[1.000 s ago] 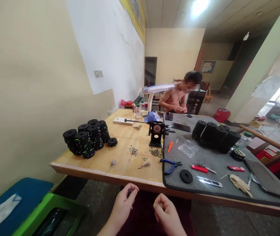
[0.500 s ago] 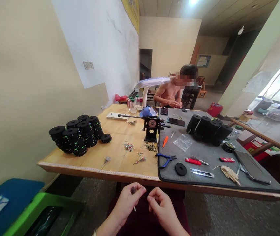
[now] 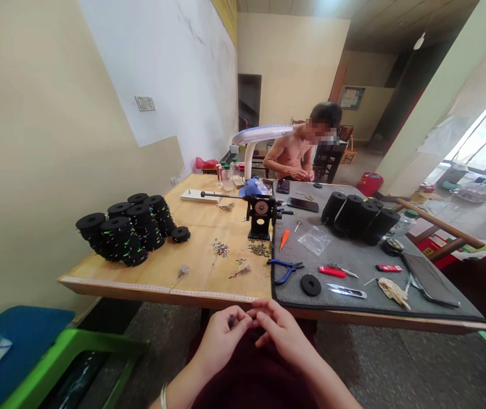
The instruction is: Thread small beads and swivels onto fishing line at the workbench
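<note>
My left hand (image 3: 225, 336) is closed in front of the table's edge, with a small dark item (image 3: 231, 321) pinched in its fingers; its kind is too small to tell. Against its fingertips, my right hand (image 3: 277, 326) has its thumb and fingers curled together, and anything between them is too small to make out. On the table just beyond lie blue-handled pliers (image 3: 284, 271), a black foam ring (image 3: 311, 285), thread snips (image 3: 347, 291) and a red-handled knife (image 3: 332, 272). To the left are small bundles of fine strands (image 3: 183, 272) and a heap of coloured beads (image 3: 220, 247).
Stacked black foam spools (image 3: 117, 224) stand at the left, more black rolls (image 3: 360, 218) at the right. A black hand-cranked device (image 3: 260, 218) and a lamp (image 3: 249, 156) stand mid-table. Opposite sits another person (image 3: 287, 156). A green stool (image 3: 50, 363) is at lower left.
My right hand has moved left and up so its fingers meet my left fingertips. The pale stick below my left hand no longer shows. The camera view has shifted slightly.
</note>
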`<move>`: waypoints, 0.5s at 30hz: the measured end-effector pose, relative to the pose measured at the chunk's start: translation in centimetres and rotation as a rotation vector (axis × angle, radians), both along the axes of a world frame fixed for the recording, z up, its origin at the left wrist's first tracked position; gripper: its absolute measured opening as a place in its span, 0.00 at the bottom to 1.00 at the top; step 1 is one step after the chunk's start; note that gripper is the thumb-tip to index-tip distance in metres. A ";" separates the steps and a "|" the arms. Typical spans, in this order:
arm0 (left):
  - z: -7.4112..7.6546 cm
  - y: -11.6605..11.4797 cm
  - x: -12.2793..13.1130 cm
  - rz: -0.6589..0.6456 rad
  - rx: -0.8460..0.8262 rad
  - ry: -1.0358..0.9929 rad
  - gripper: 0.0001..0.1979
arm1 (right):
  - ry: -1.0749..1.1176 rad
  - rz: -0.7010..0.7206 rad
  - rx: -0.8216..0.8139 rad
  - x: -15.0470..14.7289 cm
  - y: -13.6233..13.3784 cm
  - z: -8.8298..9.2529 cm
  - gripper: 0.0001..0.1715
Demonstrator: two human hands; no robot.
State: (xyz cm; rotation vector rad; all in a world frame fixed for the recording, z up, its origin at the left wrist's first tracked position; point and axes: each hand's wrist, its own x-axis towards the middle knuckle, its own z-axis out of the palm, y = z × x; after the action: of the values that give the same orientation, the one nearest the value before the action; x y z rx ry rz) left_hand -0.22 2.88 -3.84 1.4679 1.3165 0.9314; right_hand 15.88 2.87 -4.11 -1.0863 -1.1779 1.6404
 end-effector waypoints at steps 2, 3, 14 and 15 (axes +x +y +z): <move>0.2 0.0 0.0 -0.005 0.026 0.016 0.14 | -0.008 0.075 -0.030 -0.9 0.1 -0.4 0.23; 0.3 -0.1 -0.1 -0.007 0.039 0.024 0.13 | -0.035 0.096 -0.034 -1.2 0.2 -0.6 0.21; 1.2 3.1 -4.2 0.045 0.312 0.454 0.13 | -0.230 -0.049 0.134 -2.0 0.2 -1.9 0.13; 1.4 3.9 -4.9 0.072 0.337 0.551 0.12 | -0.196 -0.059 0.117 -2.0 0.4 -2.3 0.15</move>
State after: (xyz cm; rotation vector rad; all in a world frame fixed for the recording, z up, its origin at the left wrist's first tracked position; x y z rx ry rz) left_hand -5.09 6.79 -2.48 2.0501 1.6684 0.8544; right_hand 13.90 3.23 -6.40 -1.2157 -1.3376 1.4259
